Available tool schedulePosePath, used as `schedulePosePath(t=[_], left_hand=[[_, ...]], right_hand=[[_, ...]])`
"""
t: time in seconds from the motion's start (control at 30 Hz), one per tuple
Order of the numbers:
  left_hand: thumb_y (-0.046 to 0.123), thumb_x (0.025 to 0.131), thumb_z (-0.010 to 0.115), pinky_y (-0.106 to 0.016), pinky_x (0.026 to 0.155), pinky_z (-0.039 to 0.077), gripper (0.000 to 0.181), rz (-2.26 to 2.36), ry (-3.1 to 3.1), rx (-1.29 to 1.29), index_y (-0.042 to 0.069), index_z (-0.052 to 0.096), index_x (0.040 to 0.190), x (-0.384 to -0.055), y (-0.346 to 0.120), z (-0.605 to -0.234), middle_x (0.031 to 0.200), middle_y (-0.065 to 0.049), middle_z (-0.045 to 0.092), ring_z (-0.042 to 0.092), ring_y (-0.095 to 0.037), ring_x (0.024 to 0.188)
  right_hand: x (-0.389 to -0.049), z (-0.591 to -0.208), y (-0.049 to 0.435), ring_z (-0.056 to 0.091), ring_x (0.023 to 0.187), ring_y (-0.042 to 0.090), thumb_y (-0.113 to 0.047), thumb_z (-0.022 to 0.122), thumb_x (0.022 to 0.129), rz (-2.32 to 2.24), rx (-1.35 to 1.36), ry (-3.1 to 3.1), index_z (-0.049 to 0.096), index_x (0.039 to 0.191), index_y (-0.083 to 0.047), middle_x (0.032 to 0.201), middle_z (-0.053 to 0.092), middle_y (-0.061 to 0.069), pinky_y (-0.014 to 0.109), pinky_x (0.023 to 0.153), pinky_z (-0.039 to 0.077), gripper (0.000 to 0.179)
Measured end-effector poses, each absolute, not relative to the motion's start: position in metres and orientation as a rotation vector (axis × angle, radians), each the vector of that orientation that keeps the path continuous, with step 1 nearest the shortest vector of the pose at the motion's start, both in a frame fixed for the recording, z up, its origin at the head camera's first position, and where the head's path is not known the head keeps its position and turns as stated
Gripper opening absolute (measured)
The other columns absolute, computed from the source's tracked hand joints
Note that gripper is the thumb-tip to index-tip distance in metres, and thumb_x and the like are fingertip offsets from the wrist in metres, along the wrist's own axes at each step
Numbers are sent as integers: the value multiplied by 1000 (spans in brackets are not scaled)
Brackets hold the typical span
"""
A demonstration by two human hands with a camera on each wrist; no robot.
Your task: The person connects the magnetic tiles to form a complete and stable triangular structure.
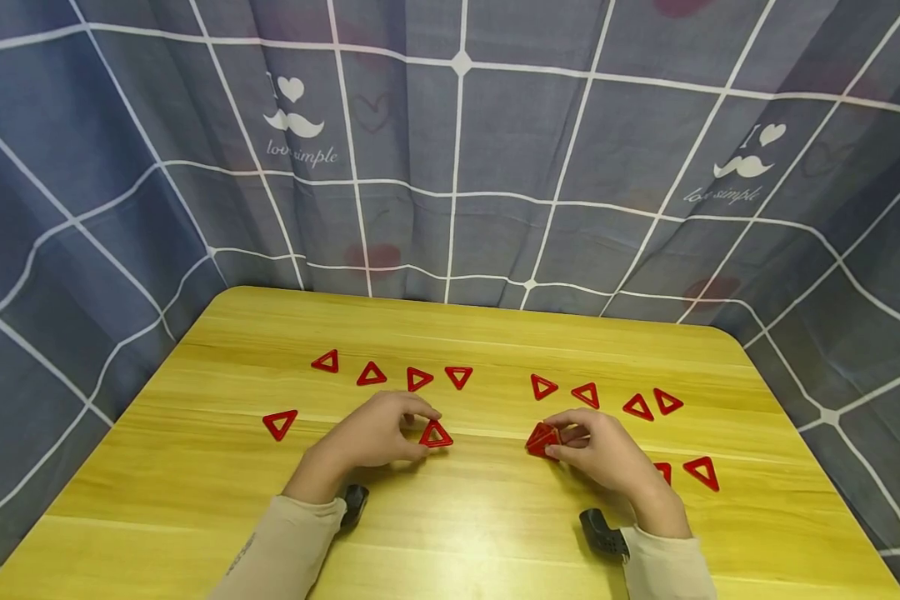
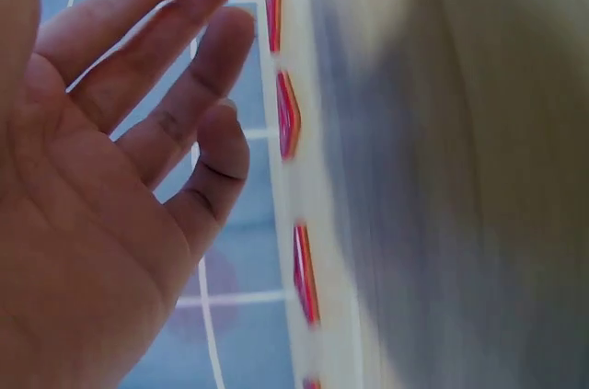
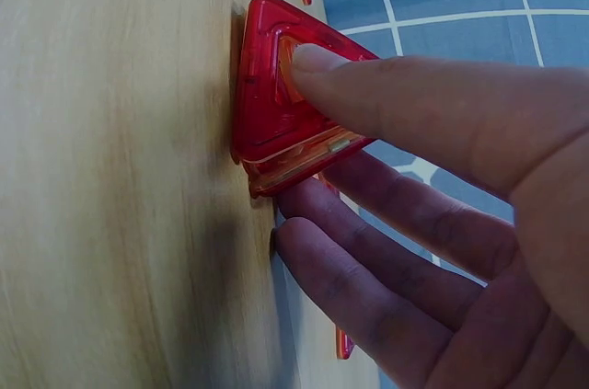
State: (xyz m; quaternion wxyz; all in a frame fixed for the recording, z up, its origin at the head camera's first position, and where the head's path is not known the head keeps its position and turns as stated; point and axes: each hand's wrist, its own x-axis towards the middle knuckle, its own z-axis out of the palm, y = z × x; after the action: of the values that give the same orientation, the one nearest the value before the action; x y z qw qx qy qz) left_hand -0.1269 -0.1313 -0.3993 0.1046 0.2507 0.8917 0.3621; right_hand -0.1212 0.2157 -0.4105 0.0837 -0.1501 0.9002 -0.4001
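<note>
**Two hands working red triangles on a yellow bench**

Pinching a single red plastic triangle frame (image 1: 436,434) between thumb and fingertips of the left hand (image 1: 378,432), near the middle of the yellow wooden bench (image 1: 450,533). Lying flat on the bench surface, that frame, just right of the left hand. Showing in the left wrist view only the open palm (image 2: 101,214) with fingers loosely extended and a sliver of red at the fingertips; too blurred there to tell more.

Clamping with the right hand (image 1: 600,450) on a small stack of red plastic triangle pieces (image 1: 543,439), right of centre on the bench. Pressing from above with the thumb (image 3: 405,99), in the right wrist view, onto the stack (image 3: 276,95), with the other fingers (image 3: 386,251) curling beside and under it; stack touching the bench.

Lying spread beyond the hands, on the far side: a row of four loose red triangle frames (image 1: 371,374) on the left and another row of four red triangle frames (image 1: 585,394) on the right. Sitting alone at the left, one more red triangle frame (image 1: 280,423). Lying near the right wrist, two further red triangles (image 1: 702,472), one partly hidden behind the hand.

Hanging behind the bench, a blue-grey checked cloth backdrop (image 1: 457,150) with white lines and moustache prints.
</note>
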Motion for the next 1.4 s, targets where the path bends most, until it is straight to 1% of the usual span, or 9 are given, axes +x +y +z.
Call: schedulePosePath(t=[0.27,0.5,0.6,0.8,0.97,1.1,1.2,1.3,1.4], left_hand=[[7,78,83,-33,77,49,41,1071,2563,781,8,74,118,-129,-103,-403,114,2,69,55,-19,89],[8,80,83,-37,97,48,39,1018,2562,764,7,74,118,-128,-94,-407,117,1,69,61,-19,111],[10,81,83,-37,100,46,38,998,2567,771,7,74,118,-127,-92,-410,116,1,69,60,-19,114],[15,79,86,-40,100,45,45,992,2581,760,10,72,121,-127,-93,-413,119,0,62,57,-20,112],[16,78,87,-43,96,45,47,1008,2576,738,11,72,122,-127,-96,-414,116,0,55,55,-22,107],[17,80,87,-42,96,45,49,1019,2551,730,13,71,125,-126,-96,-416,115,0,52,53,-21,106],[19,81,86,-42,97,44,50,1007,2542,725,15,70,128,-125,-96,-417,115,1,50,52,-21,108],[20,82,85,-43,97,44,48,990,2552,731,17,71,128,-125,-96,-418,114,2,48,51,-21,108],[20,83,84,-43,97,44,46,980,2564,740,16,70,127,-124,-97,-418,114,2,49,51,-20,108]], right_hand=[[-120,-408,219,68,95,22,-14,83,85,-1214,-426,2683,72,120,-6,109,70,6,37,83,56,37],[-119,-403,230,68,99,26,-14,83,85,-1204,-369,2735,71,120,-4,116,69,11,42,86,55,38],[-117,-399,236,69,99,27,-17,83,85,-1186,-363,2766,71,120,-4,117,69,12,43,86,55,39],[-113,-392,254,69,100,25,-26,81,88,-1142,-281,2798,69,124,-5,121,68,12,40,83,56,44],[-108,-386,280,69,98,29,-25,81,88,-1081,-224,2835,66,128,-1,124,66,18,33,73,56,49],[-105,-384,298,66,95,30,-24,85,83,-978,-140,2827,66,127,1,121,66,21,32,69,55,54],[-102,-385,307,62,89,26,-22,89,77,-911,-108,2796,69,122,2,114,68,18,35,69,52,55],[-101,-388,313,57,85,23,-19,92,72,-866,-102,2778,73,115,2,109,70,14,37,71,50,51],[-102,-392,315,59,89,26,-16,92,70,-842,-105,2765,74,111,2,109,70,15,43,79,51,48]])
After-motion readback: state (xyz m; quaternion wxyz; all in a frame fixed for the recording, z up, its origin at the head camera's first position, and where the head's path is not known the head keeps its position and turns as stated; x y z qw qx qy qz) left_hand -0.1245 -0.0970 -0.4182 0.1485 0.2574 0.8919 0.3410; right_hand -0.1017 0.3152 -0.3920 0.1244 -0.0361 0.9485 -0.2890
